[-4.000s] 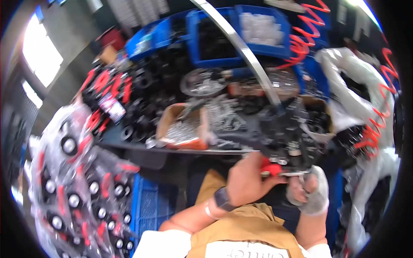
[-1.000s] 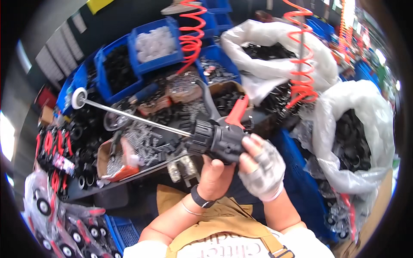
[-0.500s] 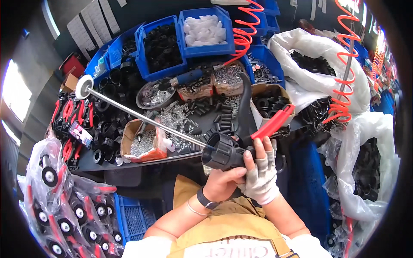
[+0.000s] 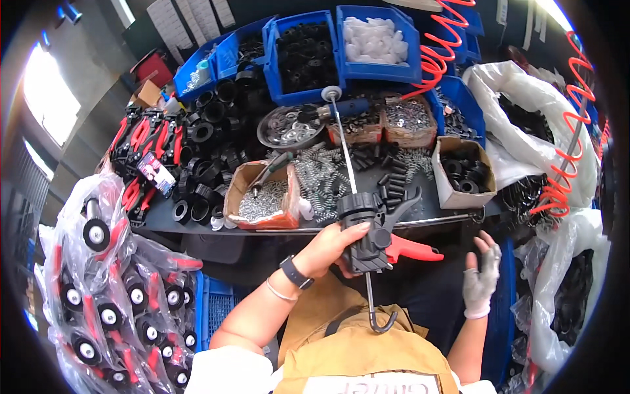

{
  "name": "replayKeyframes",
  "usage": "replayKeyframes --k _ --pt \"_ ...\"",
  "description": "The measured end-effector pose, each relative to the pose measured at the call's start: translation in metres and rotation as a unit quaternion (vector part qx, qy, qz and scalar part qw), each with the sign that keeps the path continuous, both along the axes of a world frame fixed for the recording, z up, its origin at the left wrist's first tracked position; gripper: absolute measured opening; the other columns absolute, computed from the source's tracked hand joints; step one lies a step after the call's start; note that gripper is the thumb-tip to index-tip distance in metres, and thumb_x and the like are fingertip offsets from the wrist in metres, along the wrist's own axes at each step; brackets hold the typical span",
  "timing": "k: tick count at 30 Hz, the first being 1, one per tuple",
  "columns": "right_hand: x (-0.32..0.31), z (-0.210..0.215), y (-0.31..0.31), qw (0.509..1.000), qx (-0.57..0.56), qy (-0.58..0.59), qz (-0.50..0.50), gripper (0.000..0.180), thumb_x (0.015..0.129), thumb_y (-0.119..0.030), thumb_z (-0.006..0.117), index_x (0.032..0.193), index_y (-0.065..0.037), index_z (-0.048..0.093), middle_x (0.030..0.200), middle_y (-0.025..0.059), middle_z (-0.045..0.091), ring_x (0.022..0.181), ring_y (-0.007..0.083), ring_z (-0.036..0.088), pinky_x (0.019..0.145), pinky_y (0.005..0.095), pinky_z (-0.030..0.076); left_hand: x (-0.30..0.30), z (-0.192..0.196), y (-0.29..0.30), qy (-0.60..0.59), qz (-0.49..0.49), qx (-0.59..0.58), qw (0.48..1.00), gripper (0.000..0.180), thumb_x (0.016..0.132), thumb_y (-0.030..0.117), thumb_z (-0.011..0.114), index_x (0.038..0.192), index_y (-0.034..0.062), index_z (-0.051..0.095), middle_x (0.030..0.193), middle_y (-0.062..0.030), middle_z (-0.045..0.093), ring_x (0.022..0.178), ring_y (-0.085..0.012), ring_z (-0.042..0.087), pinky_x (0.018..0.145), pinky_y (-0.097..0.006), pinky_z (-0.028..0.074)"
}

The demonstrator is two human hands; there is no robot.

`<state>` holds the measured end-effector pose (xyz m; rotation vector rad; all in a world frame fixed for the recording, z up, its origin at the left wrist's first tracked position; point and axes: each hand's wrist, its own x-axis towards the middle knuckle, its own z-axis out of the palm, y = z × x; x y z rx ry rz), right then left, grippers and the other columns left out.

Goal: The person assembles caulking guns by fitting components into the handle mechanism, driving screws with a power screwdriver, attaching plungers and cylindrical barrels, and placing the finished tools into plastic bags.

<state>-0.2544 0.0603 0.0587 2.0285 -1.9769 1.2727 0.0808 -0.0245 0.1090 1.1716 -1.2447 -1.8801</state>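
Observation:
My left hand [image 4: 331, 246] grips the black body of a caulking gun [image 4: 367, 240] in front of the bench's near edge. A thin metal rod [image 4: 346, 148] runs through the body. At its far end is a round pale plunger disc [image 4: 331, 94], and its near end bends into a hook [image 4: 382, 323] over my apron. The red trigger [image 4: 417, 250] points right, and a black handle part [image 4: 403, 207] sticks out toward the bench. Off to the right, clear of the gun, my right hand [image 4: 482, 279] wears a pale fingerless glove; its fingers are apart, holding nothing.
On the bench are a carton of small metal parts [image 4: 266, 207], springs [image 4: 318, 177], a carton of black rings [image 4: 462, 174] and a powered driver [image 4: 348, 109]. Blue bins [image 4: 377, 72] line the back. Bagged red-handled tools [image 4: 108, 295] stand left; a white sack [image 4: 512, 98] stands right.
My right hand has let go of the gun and moved right. The rod has slid through the body, its hook now showing below. The gun has turned, its disc swinging rightward.

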Motion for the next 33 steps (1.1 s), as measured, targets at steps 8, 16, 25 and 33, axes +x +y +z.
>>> replayKeyframes --k 8,16,25,33 --pt "-0.126 -0.125 -0.017 0.920 0.032 -0.331 -0.207 0.065 0.096 -0.020 0.063 0.150 0.002 0.034 0.153 0.0163 0.037 0.139 0.0270 0.037 0.116 0.0387 0.029 0.079 0.014 -0.007 -0.352 0.140 -0.503 0.777 0.027 0.097 0.019 0.058 0.083 -0.0017 0.068 0.068 -0.0112 0.066 0.059 -0.0230 0.067 0.055 -0.033 0.052" --pt "-0.167 -0.173 -0.112 0.860 0.032 -0.448 -0.242 0.087 0.086 -0.025 0.076 0.148 0.011 0.027 0.153 0.0190 0.036 0.130 0.0278 0.045 0.112 0.0387 0.035 0.177 0.003 -0.075 -0.598 -0.109 -0.329 0.722 0.027 0.078 0.026 0.074 0.097 0.0056 0.075 0.092 -0.0150 0.072 0.094 -0.0326 0.069 0.083 -0.044 0.053" --pt "-0.160 -0.168 -0.003 0.968 0.009 -0.176 -0.179 0.070 0.087 -0.022 0.076 0.142 0.004 0.041 0.136 0.0163 0.052 0.110 0.0275 0.057 0.099 0.0390 0.046 0.188 0.001 -0.076 -0.506 0.088 -0.518 0.684 0.013 0.077 0.014 0.073 0.083 0.0032 0.073 0.079 -0.0148 0.069 0.079 -0.0334 0.065 0.076 -0.042 0.051" --pt "-0.099 -0.095 0.068 0.910 0.111 -0.380 0.123 0.074 0.086 -0.029 0.077 0.142 0.002 0.040 0.125 0.0098 0.056 0.088 0.0133 0.057 0.081 0.0292 0.048 0.202 -0.008 -0.092 0.289 0.238 -0.125 0.919 0.013 0.098 0.011 0.063 0.099 -0.0016 0.066 0.099 -0.0087 0.070 0.086 -0.0159 0.068 0.073 -0.023 0.056"
